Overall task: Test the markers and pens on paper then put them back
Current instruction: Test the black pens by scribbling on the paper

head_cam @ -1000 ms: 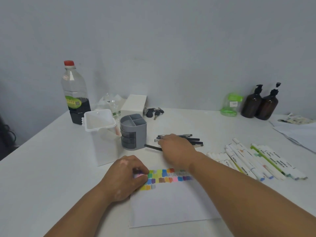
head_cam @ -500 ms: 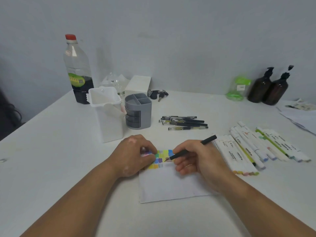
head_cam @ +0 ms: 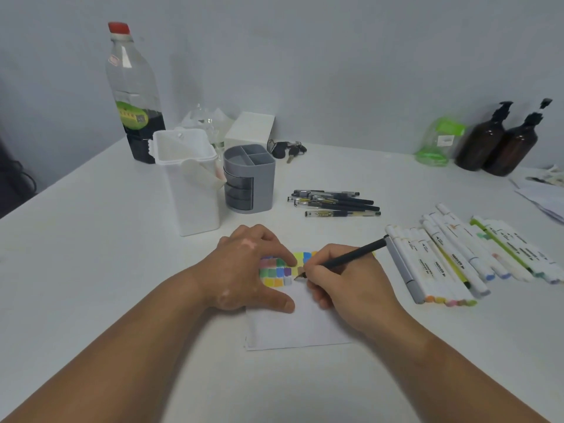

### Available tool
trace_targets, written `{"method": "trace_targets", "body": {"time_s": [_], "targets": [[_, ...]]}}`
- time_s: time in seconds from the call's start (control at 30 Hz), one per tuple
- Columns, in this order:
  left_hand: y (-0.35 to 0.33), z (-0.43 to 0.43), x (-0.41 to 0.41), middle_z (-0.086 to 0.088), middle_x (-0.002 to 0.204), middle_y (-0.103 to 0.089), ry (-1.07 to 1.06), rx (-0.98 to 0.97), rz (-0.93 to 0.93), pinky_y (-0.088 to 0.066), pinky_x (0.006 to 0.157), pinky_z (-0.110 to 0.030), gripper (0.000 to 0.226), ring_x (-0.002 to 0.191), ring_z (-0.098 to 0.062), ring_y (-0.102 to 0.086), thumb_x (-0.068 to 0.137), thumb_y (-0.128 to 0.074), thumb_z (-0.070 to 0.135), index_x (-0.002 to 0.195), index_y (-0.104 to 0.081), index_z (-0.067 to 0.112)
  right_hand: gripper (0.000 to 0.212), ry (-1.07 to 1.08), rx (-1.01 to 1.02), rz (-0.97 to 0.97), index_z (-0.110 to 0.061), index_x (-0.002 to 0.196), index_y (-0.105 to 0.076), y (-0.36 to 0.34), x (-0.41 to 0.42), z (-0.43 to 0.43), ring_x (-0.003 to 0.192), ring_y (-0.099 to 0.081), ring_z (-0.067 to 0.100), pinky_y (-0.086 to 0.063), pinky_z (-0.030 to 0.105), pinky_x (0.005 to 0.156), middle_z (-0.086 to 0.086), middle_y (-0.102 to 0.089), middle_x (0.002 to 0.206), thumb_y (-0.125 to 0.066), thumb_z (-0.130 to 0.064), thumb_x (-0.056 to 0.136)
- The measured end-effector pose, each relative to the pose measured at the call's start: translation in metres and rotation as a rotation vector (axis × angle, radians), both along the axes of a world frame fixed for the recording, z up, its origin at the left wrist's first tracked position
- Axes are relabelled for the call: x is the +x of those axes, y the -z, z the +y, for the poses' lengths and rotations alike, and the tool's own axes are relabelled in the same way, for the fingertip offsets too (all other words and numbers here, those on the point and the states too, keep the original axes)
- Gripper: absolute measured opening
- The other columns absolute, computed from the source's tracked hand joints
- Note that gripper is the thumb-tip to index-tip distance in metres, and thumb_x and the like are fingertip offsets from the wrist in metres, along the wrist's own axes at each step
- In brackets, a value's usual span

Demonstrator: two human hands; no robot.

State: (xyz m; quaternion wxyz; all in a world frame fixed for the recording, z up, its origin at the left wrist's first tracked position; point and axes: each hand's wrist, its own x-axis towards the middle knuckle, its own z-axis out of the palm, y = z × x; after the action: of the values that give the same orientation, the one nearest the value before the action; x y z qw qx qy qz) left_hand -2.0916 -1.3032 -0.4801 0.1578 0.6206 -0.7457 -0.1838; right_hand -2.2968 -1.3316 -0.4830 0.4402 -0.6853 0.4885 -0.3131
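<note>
One black pen (head_cam: 351,258), pinched in my right hand (head_cam: 348,285), tip at swatched paper (head_cam: 299,328), frame centre; left hand (head_cam: 247,270) spread, pressing the sheet. Testing step; next likely needs a light stroke on bare paper.

Two arms in shot: L hand (head_cam: 248,270) & R hand (head_cam: 351,285), both bare. Forearms (head_cam: 146,337) bare too, right down to the bottom edge of frame. L thumb (head_cam: 282,303) nail looks short, trimmed.

Both forearms forward; left hand (head_cam: 247,270) palm-down, fingers spread; right hand (head_cam: 345,280) in writing grip, pinching black pen (head_cam: 351,256).
</note>
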Motion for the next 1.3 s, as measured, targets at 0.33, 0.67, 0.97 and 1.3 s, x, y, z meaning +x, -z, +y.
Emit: {"method": "trace_targets", "body": {"time_s": [0.33,0.67,0.97,1.3], "targets": [[-0.001,0.0,0.0,0.021,0.12,-0.043,-0.001,0.02,-0.014,-0.037,0.106,-0.041,0.065,0.115,-0.009,-0.038,0.06,-0.079,0.073,0.119,-0.064,0.049,0.018,0.018,-0.06,0.112,-0.026,0.072,-0.071,-0.001,0.001,0.002,0.048,-0.06,0.007,-0.051,0.02,0.05,0.0,-0.068,0.057,-0.066,-0.018,0.088],[-0.001,-0.001,0.0,0.022,0.119,-0.043,0.005,0.029,-0.012,-0.038,0.105,-0.039,0.066,0.114,-0.007,-0.038,0.059,-0.079,0.073,0.119,-0.063,0.049,0.015,0.039,-0.073,0.118,-0.023,0.07,-0.069,-0.001,-0.001,0.001,0.048,-0.056,0.005,-0.045,0.019,0.046,-0.004,-0.067,0.058,-0.068,-0.018,0.084],[-0.001,0.0,0.0,0.024,0.12,-0.045,-0.019,0.006,-0.004,-0.043,0.102,-0.033,0.061,0.114,-0.004,-0.042,0.066,-0.077,0.071,0.12,-0.064,0.045,0.017,0.184,0.095,-0.382,-0.01,0.076,-0.062,-0.003,-0.025,-0.017,0.046,-0.052,0.019,-0.041,0.026,0.039,0.012,-0.063,0.057,-0.073,-0.003,0.088],[-0.01,0.011,-0.022,0.033,0.103,-0.062,-0.09,-0.317,0.342,-0.042,0.08,-0.005,0.028,0.102,0.007,-0.055,0.083,-0.078,0.042,0.108,-0.066,0.046,0.015,-0.067,0.206,-0.681,-0.012,0.075,-0.075,-0.003,-0.029,-0.018,0.047,-0.053,0.021,-0.041,0.026,0.041,0.019,-0.062,0.063,-0.06,-0.012,0.074]]}}
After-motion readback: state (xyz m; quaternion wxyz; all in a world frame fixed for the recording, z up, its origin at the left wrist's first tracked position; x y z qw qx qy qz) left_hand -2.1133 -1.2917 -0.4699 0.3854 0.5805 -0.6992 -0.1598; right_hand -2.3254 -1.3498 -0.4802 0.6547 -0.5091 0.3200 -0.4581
